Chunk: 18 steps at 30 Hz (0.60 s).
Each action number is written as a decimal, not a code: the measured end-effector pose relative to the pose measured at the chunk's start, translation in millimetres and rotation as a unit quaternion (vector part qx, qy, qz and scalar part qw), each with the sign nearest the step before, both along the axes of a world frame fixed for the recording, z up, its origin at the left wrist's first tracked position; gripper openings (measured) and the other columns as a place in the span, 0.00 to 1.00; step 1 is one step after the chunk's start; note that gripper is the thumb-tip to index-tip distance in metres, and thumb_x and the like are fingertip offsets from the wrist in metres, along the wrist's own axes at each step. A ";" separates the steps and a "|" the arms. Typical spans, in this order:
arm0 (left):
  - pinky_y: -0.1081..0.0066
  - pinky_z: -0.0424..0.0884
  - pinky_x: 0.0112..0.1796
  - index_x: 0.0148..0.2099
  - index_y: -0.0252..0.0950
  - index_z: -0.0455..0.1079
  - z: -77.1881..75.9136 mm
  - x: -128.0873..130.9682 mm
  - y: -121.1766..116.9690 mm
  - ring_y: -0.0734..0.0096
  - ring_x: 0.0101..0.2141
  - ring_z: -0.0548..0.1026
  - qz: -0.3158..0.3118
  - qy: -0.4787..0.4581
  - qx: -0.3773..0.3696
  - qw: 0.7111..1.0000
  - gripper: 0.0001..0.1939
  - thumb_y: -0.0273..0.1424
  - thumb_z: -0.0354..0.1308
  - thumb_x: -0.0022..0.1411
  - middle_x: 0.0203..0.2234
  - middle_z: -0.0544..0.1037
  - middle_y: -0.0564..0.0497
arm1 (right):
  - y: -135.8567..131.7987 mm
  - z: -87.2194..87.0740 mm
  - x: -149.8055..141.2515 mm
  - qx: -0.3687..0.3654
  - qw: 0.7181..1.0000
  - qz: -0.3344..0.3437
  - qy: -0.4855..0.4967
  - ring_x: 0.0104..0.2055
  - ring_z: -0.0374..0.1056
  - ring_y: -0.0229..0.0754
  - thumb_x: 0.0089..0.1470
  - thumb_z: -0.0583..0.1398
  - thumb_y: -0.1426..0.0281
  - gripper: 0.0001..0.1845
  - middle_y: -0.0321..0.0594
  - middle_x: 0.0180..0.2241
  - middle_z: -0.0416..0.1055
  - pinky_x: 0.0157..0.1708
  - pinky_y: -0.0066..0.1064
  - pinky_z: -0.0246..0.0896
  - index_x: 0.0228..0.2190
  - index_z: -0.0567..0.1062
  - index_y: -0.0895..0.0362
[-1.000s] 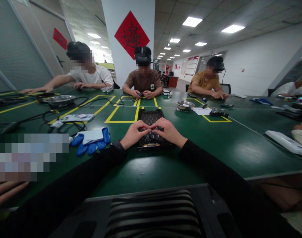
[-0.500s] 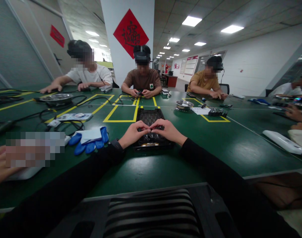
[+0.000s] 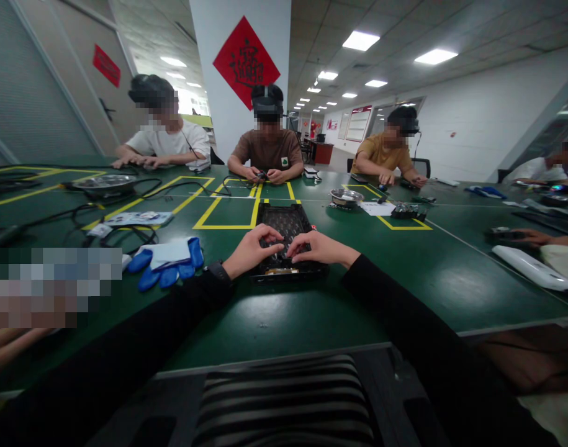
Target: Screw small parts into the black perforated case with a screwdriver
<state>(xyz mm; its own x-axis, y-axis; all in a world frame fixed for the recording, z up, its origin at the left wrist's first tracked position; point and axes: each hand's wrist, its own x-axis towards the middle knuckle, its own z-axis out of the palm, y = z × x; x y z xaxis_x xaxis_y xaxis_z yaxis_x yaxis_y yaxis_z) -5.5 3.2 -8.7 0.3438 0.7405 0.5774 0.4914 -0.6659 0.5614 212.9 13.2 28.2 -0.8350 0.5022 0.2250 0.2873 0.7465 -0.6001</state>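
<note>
1. Head view: black case (image 3: pixel 284 217) lies on the bench (image 3: pixel 274 329), long axis running away from the person, beneath and between both hands.
2. Left hand (image 3: pixel 249 251) is over its left side, right hand (image 3: pixel 333 249) over its right; neither is clearly nearer.
3. Each grip is curled, thumb and fingertips slightly parted; whether either holds a small part cannot be told.
4. Blue gloves (image 3: pixel 185 272) lie left of the case.

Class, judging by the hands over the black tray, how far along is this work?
Apparently done: the black tray lies open, a pale strip at its near end. In hand: the left hand and right hand are over it, held apart; any piece held is unclear. Left: no finished state shows, so I cannot tell.
</note>
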 end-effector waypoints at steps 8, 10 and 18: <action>0.67 0.65 0.37 0.38 0.37 0.71 0.5 1.2 -0.3 0.69 0.34 0.68 0.008 -0.002 -0.001 1.000 0.14 0.40 0.59 0.53 0.31 0.70 0.51 | 2.1 -7.1 -3.6 0.021 1.000 0.013 -0.013 0.35 0.68 0.37 0.47 0.62 0.70 0.11 0.40 0.33 0.73 0.38 0.29 0.63 0.35 0.77 0.59; 0.67 0.65 0.37 0.38 0.37 0.71 0.7 1.6 -0.8 0.69 0.34 0.68 0.011 -0.002 -0.005 1.000 0.14 0.41 0.59 0.53 0.31 0.70 0.51 | 1.8 -7.1 -3.4 0.026 0.999 0.013 -0.012 0.35 0.68 0.37 0.47 0.63 0.70 0.11 0.40 0.33 0.73 0.38 0.29 0.63 0.35 0.77 0.59; 0.68 0.65 0.37 0.38 0.36 0.71 0.7 2.0 -1.1 0.69 0.34 0.68 0.011 -0.003 -0.011 1.000 0.15 0.42 0.59 0.53 0.31 0.70 0.51 | 2.9 -7.3 -3.5 0.057 0.998 0.013 -0.010 0.36 0.68 0.38 0.46 0.63 0.70 0.10 0.40 0.33 0.73 0.39 0.30 0.62 0.34 0.78 0.58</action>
